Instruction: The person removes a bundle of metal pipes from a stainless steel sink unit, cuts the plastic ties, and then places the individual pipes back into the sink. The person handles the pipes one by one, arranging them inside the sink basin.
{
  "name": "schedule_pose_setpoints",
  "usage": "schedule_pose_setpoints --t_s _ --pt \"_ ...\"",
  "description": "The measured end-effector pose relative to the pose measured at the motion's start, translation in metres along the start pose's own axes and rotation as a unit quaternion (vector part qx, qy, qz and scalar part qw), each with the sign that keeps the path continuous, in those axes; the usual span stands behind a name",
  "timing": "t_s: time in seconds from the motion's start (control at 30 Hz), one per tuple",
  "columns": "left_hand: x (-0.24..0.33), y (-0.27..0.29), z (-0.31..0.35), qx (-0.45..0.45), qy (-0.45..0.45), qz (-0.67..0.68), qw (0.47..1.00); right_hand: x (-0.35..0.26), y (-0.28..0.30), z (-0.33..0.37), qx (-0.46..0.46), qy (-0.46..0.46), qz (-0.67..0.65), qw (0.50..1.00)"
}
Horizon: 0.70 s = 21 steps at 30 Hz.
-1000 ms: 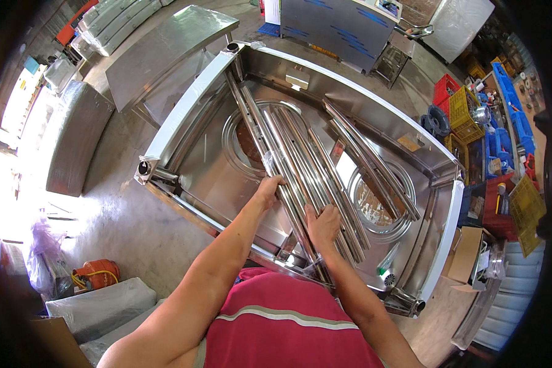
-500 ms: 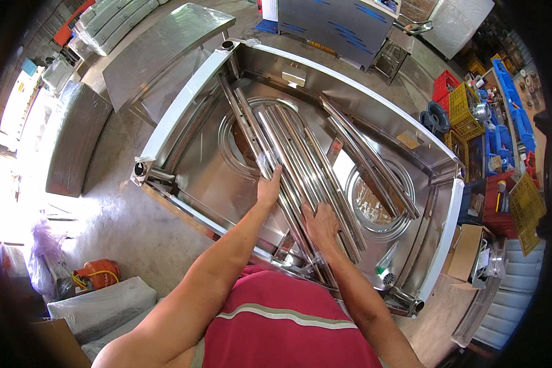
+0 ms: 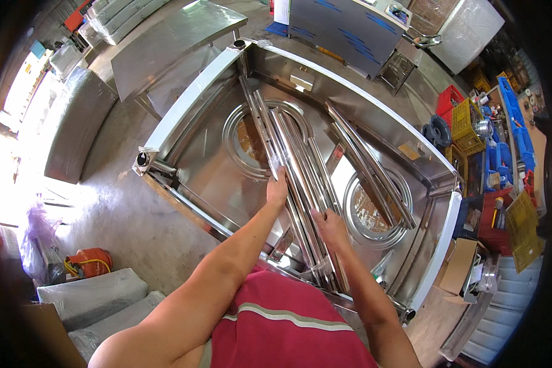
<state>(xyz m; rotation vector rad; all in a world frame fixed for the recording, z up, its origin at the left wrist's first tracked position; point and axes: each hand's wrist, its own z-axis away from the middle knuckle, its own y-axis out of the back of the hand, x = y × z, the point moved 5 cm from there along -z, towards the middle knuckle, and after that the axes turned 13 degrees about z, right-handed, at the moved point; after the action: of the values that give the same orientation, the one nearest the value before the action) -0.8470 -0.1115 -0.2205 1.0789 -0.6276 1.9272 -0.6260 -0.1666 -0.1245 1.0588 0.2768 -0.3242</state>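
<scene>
Steel tubes [image 3: 300,165] lie bundled inside the upturned stainless frame [image 3: 190,101], long axis running near to far. The left hand [image 3: 278,189] clasps the bundle's left edge farther up; the right hand [image 3: 329,222] presses nearer, fingers curled on the tubes.

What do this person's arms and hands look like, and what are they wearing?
Both forearms are bare, with no sleeves showing. The left hand and right hand wear no gloves; no watch or rings are visible. The shirt is red with a pale stripe.

Bare pan floor [image 3: 211,162] left of tubes [image 3: 300,165]
</scene>
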Motion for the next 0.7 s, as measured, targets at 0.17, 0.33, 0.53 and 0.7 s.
schedule_pose_setpoints --t_s 0.17,0.33,0.53,0.7 --pt "-0.021 0.007 -0.018 -0.02 0.028 -0.054 0.998 -0.029 0.0 0.003 0.02 0.025 0.085 0.996" --pt "-0.019 0.008 -0.027 -0.084 0.024 -0.027 0.996 -0.064 -0.007 -0.018 0.11 0.013 0.063 0.992" --pt "0.007 0.013 -0.005 -0.167 0.134 -0.023 0.977 -0.081 0.004 -0.074 0.071 -0.022 0.044 0.996" --pt "0.087 0.019 0.011 0.094 -0.261 -0.168 0.946 -0.074 0.006 -0.074 0.053 -0.066 0.02 0.996"
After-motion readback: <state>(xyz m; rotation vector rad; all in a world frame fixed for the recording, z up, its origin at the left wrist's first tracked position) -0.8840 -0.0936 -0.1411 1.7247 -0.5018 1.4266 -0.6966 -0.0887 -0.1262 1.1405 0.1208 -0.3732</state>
